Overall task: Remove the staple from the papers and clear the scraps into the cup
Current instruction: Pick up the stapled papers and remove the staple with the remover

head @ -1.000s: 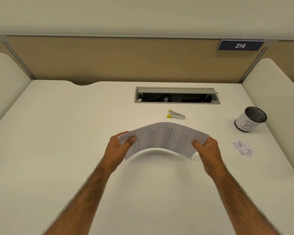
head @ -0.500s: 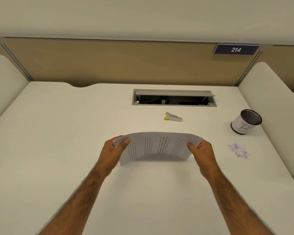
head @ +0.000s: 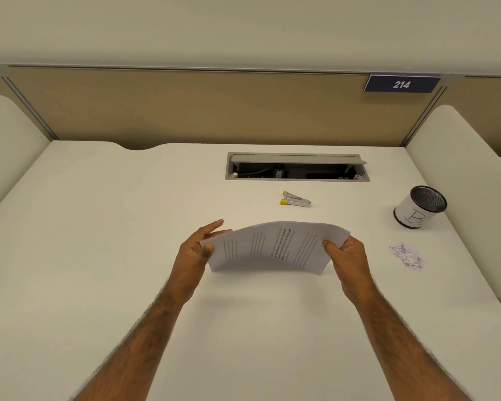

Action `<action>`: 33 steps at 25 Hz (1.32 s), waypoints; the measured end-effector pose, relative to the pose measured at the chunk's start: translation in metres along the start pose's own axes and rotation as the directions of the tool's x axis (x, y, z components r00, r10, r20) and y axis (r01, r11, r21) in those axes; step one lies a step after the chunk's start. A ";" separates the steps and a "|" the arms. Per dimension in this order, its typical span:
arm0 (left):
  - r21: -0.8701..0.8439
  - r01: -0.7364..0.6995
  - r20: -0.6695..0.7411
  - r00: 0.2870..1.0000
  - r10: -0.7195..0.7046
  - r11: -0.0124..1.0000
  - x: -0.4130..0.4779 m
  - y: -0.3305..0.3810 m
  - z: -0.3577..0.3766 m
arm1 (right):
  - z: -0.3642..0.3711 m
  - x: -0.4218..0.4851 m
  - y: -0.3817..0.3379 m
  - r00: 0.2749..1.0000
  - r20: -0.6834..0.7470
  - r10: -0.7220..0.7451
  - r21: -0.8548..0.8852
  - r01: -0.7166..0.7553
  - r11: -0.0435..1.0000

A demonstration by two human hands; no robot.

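While both hands hold the papers [head: 275, 247] up off the desk [head: 104, 256], the sheets bow upward in an arch with the printed text facing the camera. The right hand [head: 348, 261] is closed on the right edge of the papers, thumb on the near face, fingers hidden behind. The left hand [head: 195, 250] sits at the left edge with its grip loose: thumb pressed on the near face at the corner, index finger stretched out straight behind the top corner, other fingers half open; it is touching the papers but not clamped tight. Both forearms are bare and reach in from the bottom of the view. The staple itself is too small to make out on the papers.

Just beyond the papers, apart from them, a small metal staple remover with yellow tips [head: 295, 199] lies on the desk. Behind that is a rectangular cable hatch [head: 297, 167] set in the desk surface, its lid tilted open. To the right of the right hand, well apart, a small pile of paper scraps [head: 407, 256] lies on the desk. Further back on the right stands the cup [head: 420, 206], black mesh with a white paper wrap marked with a handwritten letter, upright, near the scraps but not touching. A blue sign reading 214 [head: 402, 84] is on the back partition.
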State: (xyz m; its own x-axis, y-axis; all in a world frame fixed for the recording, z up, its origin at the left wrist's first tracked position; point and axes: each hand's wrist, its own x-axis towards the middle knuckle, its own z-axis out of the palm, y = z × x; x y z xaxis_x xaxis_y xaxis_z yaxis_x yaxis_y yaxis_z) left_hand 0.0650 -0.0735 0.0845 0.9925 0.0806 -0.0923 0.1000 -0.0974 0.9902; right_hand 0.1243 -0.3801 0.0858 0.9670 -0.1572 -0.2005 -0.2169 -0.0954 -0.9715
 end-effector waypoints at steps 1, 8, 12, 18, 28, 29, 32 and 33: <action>0.027 0.003 0.012 1.000 -0.004 1.000 0.000 -0.002 0.001 | 0.000 0.001 0.000 1.000 0.001 0.004 -0.004 -0.004 1.000; 0.107 0.032 -0.070 0.997 -0.025 0.994 0.002 0.015 0.011 | -0.001 0.001 -0.009 0.999 0.004 -0.041 -0.018 0.041 0.999; 0.159 0.033 -0.012 0.999 -0.032 0.987 -0.001 0.010 0.017 | -0.001 0.003 -0.004 0.999 0.050 0.003 -0.047 0.000 0.999; 0.010 0.072 -0.060 0.996 -0.071 0.997 0.000 0.026 0.012 | -0.020 0.010 0.006 0.996 0.077 0.050 -0.010 -0.049 0.999; -0.594 0.009 -0.152 0.981 -0.123 0.805 -0.016 0.042 0.030 | 0.033 -0.037 -0.013 0.919 0.363 0.155 0.618 -0.362 0.698; -0.623 -0.003 -0.165 0.978 -0.128 0.782 -0.018 0.043 0.033 | 0.040 -0.040 -0.022 0.918 0.359 0.166 0.670 -0.378 0.639; -0.683 -0.042 -0.194 0.973 -0.126 0.729 -0.020 0.046 0.041 | 0.049 -0.044 -0.046 0.925 0.350 0.148 0.737 -0.369 0.566; -0.690 -0.050 -0.192 0.975 -0.116 0.722 -0.020 0.046 0.044 | 0.052 -0.045 -0.051 0.938 0.328 0.109 0.709 -0.320 0.629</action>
State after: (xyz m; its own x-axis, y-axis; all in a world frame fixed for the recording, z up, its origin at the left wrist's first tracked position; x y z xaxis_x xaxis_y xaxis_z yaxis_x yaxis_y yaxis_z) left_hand 0.0530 -0.1228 0.1278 0.9420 0.2801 -0.1848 -0.0263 0.6106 0.7915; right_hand 0.0991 -0.3174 0.1382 0.9278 0.1644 -0.3350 -0.3514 0.6868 -0.6363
